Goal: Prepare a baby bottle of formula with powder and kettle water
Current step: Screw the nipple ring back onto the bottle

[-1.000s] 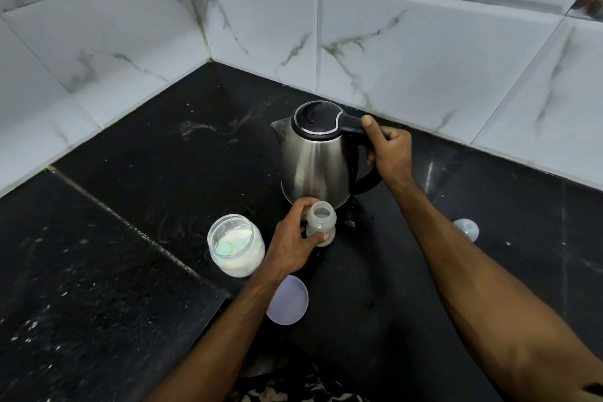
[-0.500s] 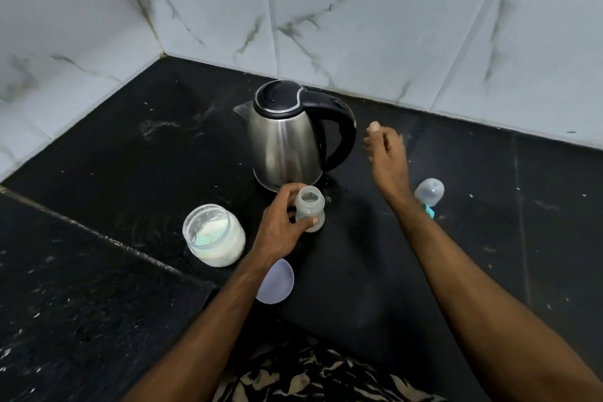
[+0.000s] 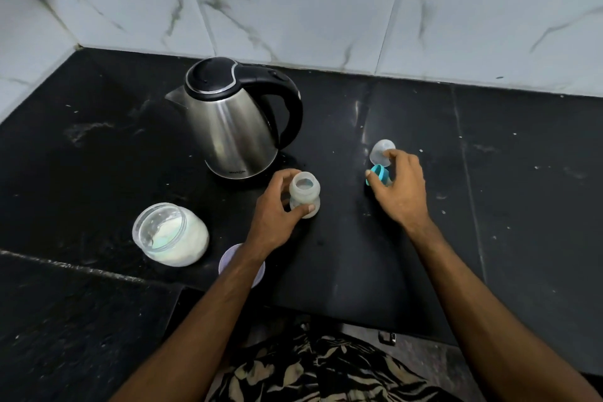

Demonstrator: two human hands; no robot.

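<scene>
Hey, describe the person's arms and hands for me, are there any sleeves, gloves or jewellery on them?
Both forearms are bare right down to the bottom edge of the picture, so no sleeves show. The left hand and the right hand wear no gloves, and no rings, watch or bracelets show on fingers or wrists. The only clothing in view is a black and cream patterned garment below, between the arms.

The kettle (image 3: 235, 127) stands toward the counter's (image 3: 522, 206) back edge, its handle leaving only a narrow gap to the open bottle (image 3: 305, 194) just in front. At the front-left, the powder jar (image 3: 169, 235) and the flat lid (image 3: 241, 266) beside it crowd the step in the counter edge. Between the bottle and the teal-ringed cap (image 3: 380, 163) a bare strip runs to the front edge, and the right side toward the right edge lies open.
</scene>
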